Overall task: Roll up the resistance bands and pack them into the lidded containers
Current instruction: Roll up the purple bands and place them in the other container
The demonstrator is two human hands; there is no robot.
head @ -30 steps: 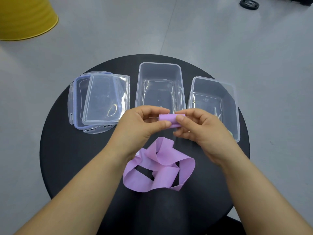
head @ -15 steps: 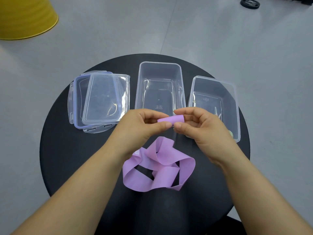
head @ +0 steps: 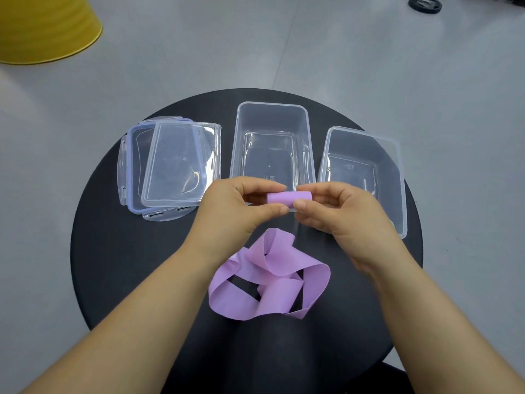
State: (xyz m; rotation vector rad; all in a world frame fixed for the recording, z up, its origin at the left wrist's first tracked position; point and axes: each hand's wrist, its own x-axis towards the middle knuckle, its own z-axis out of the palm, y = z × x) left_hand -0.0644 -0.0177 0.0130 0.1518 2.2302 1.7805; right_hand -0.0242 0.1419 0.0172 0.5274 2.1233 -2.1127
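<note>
You've got bright, even, diffuse light, with soft, faint shadows. Glare streaks sit on the clear lids (head: 173, 163) at 10 o'clock and the container walls (head: 301, 155) near 12. Focus is sharp at centre; wide-angle stretch bends your forearms toward 5 and 7 o'clock.

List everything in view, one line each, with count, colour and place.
Table: one, black, round, under everything.
Containers: two, clear, open and empty, centre and right of the table.
Lids: two, clear, stacked at table left; lower one blue-edged.
Resistance band: one, purple, rolled end held, loose rest on the table.
Yellow tub: one, floor, top left.
Black disc: one, floor, top right.
Left hand, right hand: each with a grip on the roll.
</note>
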